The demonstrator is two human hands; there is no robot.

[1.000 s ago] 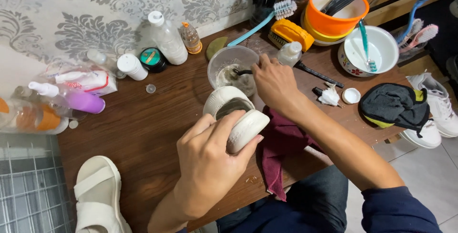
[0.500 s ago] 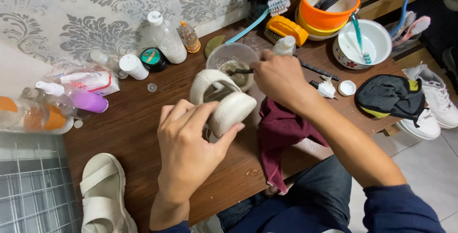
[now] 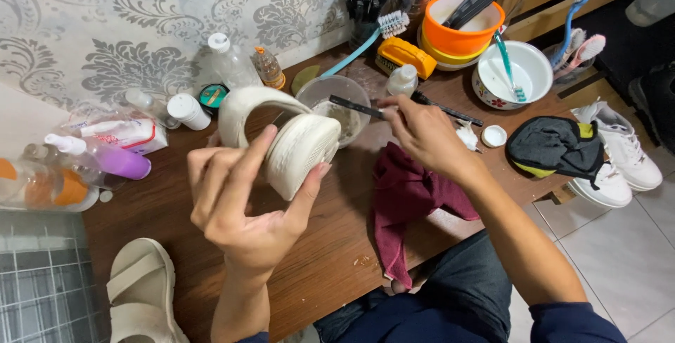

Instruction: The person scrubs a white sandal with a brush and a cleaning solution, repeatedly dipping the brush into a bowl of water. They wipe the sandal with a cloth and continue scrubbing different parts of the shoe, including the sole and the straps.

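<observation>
Left hand (image 3: 242, 209) fingers wrapped around the cream sandal (image 3: 288, 139), sole up — right hand (image 3: 422, 136) pinches a dark brush (image 3: 355, 106), tip probably in the bowl (image 3: 334, 100) just behind.

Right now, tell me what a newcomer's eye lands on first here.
First, the cream sandal held up in the left hand at the centre, above the brown wooden table. Next, the right hand holding a dark brush whose end is in the clear bowl just behind. Then the bright orange bowl at the back, full of tools.
</observation>
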